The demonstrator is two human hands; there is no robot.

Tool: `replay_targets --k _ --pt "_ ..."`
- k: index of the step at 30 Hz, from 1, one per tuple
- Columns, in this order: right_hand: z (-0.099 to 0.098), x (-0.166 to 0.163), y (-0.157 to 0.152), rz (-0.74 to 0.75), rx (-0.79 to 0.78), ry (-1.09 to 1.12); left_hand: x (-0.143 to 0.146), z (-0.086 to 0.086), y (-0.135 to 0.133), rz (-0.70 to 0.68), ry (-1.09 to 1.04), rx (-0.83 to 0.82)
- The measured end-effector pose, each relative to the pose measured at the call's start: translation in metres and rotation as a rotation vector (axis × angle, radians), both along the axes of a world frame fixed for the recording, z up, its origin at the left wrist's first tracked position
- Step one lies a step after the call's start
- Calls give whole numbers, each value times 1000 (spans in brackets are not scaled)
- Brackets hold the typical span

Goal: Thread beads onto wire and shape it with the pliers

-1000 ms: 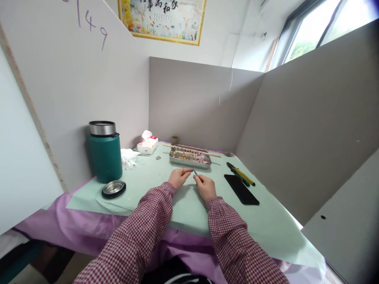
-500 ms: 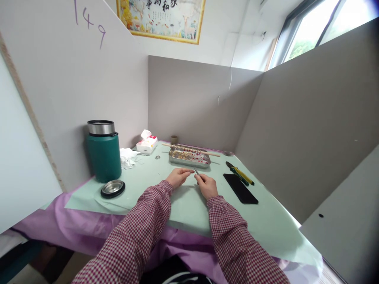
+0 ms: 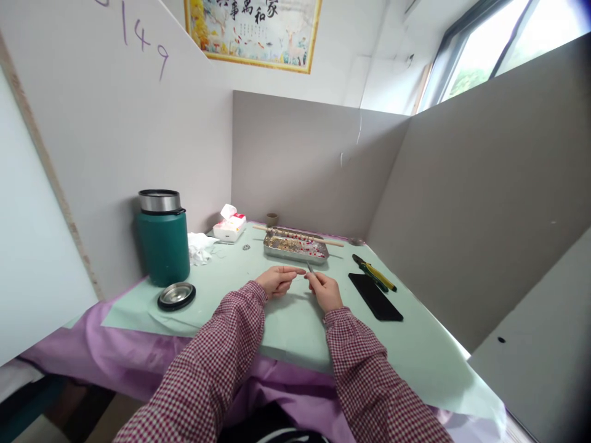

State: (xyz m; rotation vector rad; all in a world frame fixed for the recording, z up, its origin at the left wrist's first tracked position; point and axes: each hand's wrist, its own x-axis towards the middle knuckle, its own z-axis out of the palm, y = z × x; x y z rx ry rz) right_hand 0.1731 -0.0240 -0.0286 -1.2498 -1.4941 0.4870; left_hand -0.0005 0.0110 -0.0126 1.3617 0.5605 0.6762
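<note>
My left hand (image 3: 277, 282) is over the middle of the table with its index finger stretched toward the right hand and its other fingers curled in. What it holds, if anything, is too small to make out. Facing it, my right hand (image 3: 325, 291) grips a slim pointed metal tool (image 3: 310, 267), possibly tweezers, whose tip sticks up past the fingers. The fingertips of both hands nearly meet. Just beyond them lies a shallow metal tray (image 3: 295, 253) holding small gold, red and white bits. Across the tray rests a wooden stick (image 3: 332, 243) wound or strung with small red and pale pieces.
At left stand a green flask (image 3: 163, 249), its lid (image 3: 176, 295), crumpled tissue (image 3: 199, 248) and a tissue pack (image 3: 229, 227). A small cup (image 3: 272, 218) is behind the tray. Yellow-green pliers (image 3: 376, 274) and a black phone-like slab (image 3: 375, 296) lie right. Grey partitions enclose the table.
My left index finger has straightened and reached further toward the right hand. The metal tool has tilted more upright and my right hand has shifted slightly right.
</note>
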Motion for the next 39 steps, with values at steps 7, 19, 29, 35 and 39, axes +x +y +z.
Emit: replay_targets --k 7,19,29,35,39 --pt "6 -3 -3 187 -103 207 0 2 -9 -296 67 -58" --pt "13 -13 -17 498 -319 436 7 6 -15 -469 241 -61" --pt "10 -8 -9 427 -196 591 7 6 -11 -269 145 -76" --pt "4 -3 3 339 -159 602 6 4 -7 -179 81 -22" --pt "2 -3 5 262 -147 524 6 -1 -2 -83 26 13"
